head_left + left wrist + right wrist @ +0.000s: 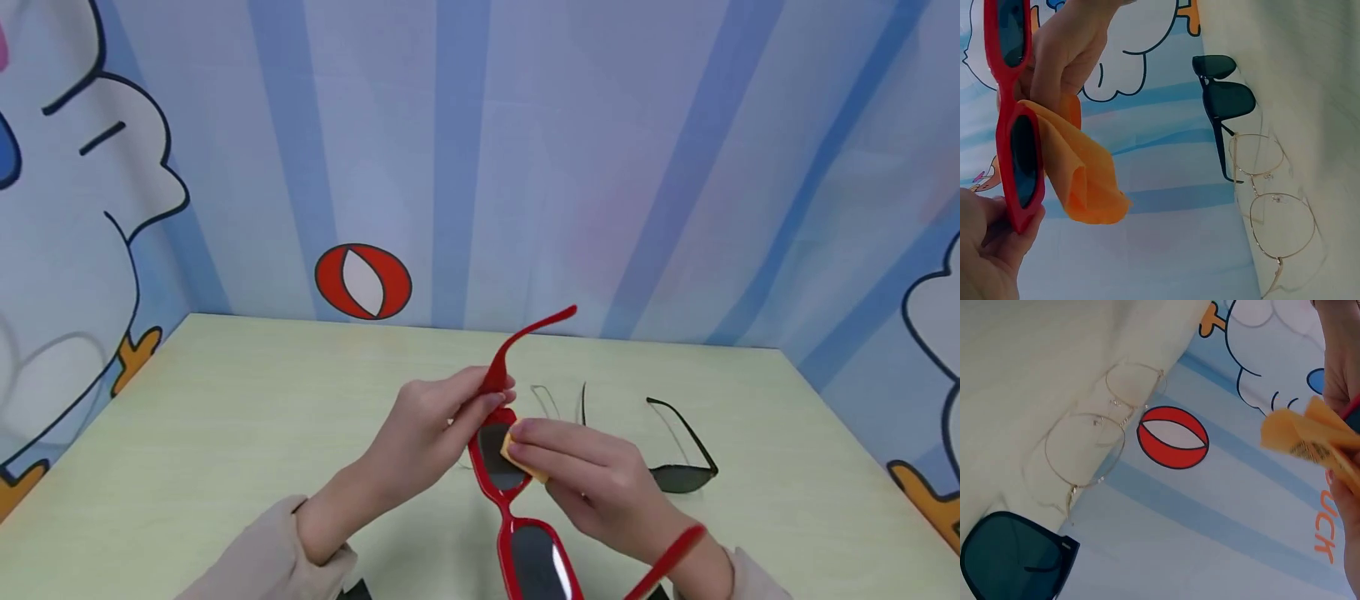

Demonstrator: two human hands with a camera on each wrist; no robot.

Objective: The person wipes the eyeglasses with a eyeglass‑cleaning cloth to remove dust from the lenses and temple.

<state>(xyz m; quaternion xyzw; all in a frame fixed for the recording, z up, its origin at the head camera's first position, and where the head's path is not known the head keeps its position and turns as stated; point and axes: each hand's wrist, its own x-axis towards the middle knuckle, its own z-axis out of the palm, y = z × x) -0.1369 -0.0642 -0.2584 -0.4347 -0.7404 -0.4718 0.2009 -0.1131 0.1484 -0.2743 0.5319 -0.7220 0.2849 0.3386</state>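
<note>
Red-framed sunglasses (507,512) with dark lenses are held up over the table, tilted, one temple pointing up and away. My left hand (420,433) grips them at one end of the frame, near the hinge. With its fingers my right hand (600,471) pinches an orange-yellow cloth (517,457) against the lens nearest the left hand. In the left wrist view the cloth (1091,187) hangs in a loose fold beside that lens. Dark printing shows on the cloth (1310,451) in the right wrist view.
Black sunglasses (684,478) lie on the pale table (300,375) beyond my right hand. Beside them are thin gold wire-rimmed glasses (1282,226), mostly hidden by the hands in the head view. A printed blue striped backdrop (570,167) rises behind the table.
</note>
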